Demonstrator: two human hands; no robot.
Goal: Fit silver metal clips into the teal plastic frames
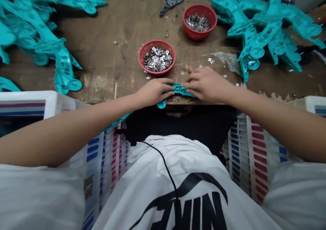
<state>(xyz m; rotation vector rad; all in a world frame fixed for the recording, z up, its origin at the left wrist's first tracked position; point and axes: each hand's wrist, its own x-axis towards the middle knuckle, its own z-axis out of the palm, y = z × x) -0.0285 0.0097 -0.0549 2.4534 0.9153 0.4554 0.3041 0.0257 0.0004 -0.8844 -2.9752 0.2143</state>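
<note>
- Across the upper left of the frame, we've got teal plastic parts (42, 29) heaped on the wooden table (114, 22).
- Down at lower left, we see a white crate (51, 99), its slatted side showing blue and red.
- Into the centre we go: our left hand (152, 92) is closed on the left part of the teal piece (178, 88), fingertips along it.
- Just above that hand sits the front red basket (157, 73), filled with small metal clips (158, 60).
- Here's the teal piece itself, at the table's near edge, between our two hands.
- Near the top edge, right of centre, we spot a dark grey part (175, 1) lying flat.
- Beside it, slightly lower, is the rear red basket (198, 35), also holding small metal bits.
- Our right hand (209, 84) is pinching the teal piece's right part; a thin pointed tool (186, 70) pokes out by its fingers, and we can't tell how it's held.
- Over at upper right, we find another teal heap (257, 29); below it, a second slatted crate (248, 148).
</note>
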